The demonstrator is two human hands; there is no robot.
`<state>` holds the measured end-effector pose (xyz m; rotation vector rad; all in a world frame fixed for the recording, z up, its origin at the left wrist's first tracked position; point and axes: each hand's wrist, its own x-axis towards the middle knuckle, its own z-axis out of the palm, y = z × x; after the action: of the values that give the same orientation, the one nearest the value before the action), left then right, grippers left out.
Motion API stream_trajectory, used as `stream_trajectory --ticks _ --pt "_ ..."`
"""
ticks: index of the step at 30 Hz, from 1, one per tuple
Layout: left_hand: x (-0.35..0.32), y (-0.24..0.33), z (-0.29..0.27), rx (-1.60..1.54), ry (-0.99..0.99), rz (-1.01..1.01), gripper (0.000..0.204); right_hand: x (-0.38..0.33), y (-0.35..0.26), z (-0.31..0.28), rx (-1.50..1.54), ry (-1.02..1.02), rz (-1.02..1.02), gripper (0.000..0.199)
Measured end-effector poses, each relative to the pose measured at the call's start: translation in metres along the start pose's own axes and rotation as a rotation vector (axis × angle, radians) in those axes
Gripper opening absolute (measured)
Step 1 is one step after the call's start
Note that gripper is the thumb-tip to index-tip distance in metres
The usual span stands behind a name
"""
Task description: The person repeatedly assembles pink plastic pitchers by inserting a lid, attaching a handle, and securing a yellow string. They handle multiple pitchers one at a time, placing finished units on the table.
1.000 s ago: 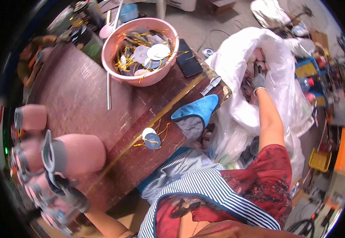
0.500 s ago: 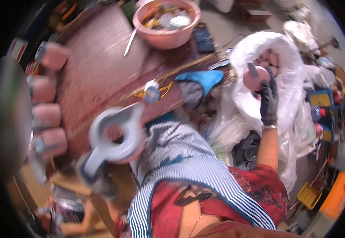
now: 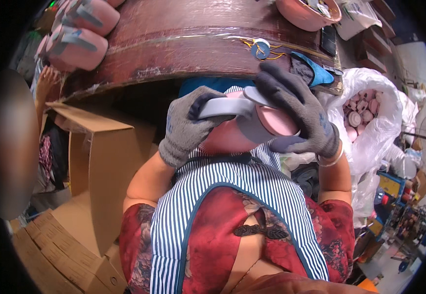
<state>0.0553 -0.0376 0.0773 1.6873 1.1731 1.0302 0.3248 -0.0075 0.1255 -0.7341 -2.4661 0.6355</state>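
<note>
Right in the middle, just below the desk (image 3: pixel 183 44) edge, both gloved hands are wrapping around a pink cup (image 3: pixel 252 130) with a pale grey handle piece (image 3: pixel 225 105) lying across its top; the left hand (image 3: pixel 186 127) is gripping closed around the cup's left side and the handle end, so most of that side is hiding under knit grey fabric; the right hand (image 3: pixel 298 110) is clamping over the top and right side, fingers curling closed on it too; can't really tell how the handle is meeting the cup since the gloves are covering the joint. The cup is looking smooth and matte, the grey part like moulded plastic. The desk is dark reddish wood bending hard toward the rim, with shiny tape along its edge; more pink cups with grey handles (image 3: pixel 78 41) are lying at its far left, partly cut off. A pink basin (image 3: pixel 303 12) up top is getting cropped by the frame; a crinkly white plastic bag (image 3: pixel 387 98) on the right is holding round pink pieces, too small to make out. Plain cardboard boxes (image 3: pixel 95 161) are sitting lower left; a blurry shape is blocking the far left edge.
</note>
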Motion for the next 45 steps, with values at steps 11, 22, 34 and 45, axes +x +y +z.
stream_trajectory --ticks 11,22,34,45 --pt "-0.015 -0.027 0.006 -0.017 0.044 -0.125 0.033 -0.001 -0.002 0.045 -0.216 0.016 0.381 0.104" --pt "-0.001 -0.02 0.066 0.518 0.028 0.251 0.042 -0.014 0.089 0.062 0.094 0.031 0.286 0.06" --pt "-0.007 -0.015 0.068 0.217 0.003 0.083 0.047 -0.021 0.077 0.056 -0.126 0.031 0.138 0.044" --pt "-0.003 -0.036 0.045 -0.029 -0.084 -0.169 0.055 0.039 0.086 0.081 0.45 0.124 0.42 0.052"
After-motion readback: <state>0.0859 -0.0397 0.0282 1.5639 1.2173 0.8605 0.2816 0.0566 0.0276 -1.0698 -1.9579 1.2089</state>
